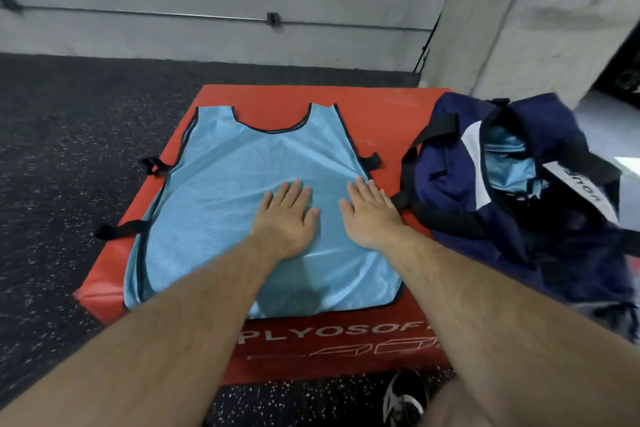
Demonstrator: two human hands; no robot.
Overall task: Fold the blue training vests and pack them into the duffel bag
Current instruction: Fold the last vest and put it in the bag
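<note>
A light blue mesh training vest [242, 163] with dark trim lies spread flat on a red padded box [381, 121], neck hole pointing away from me. My left hand [285, 218] presses flat on the vest's middle, fingers straight. My right hand [369, 215] lies flat beside it near the vest's right edge. To the right a navy duffel bag [460, 191] stands unzipped on the box's right side, with light blue vest fabric [509, 166] showing inside its opening.
Black elastic side straps [119, 229] stick out from the vest's edges. The red box sits on dark speckled rubber flooring [69, 149]. A grey concrete wall and a pillar [519, 28] stand behind. My shoe [403, 395] shows at the bottom.
</note>
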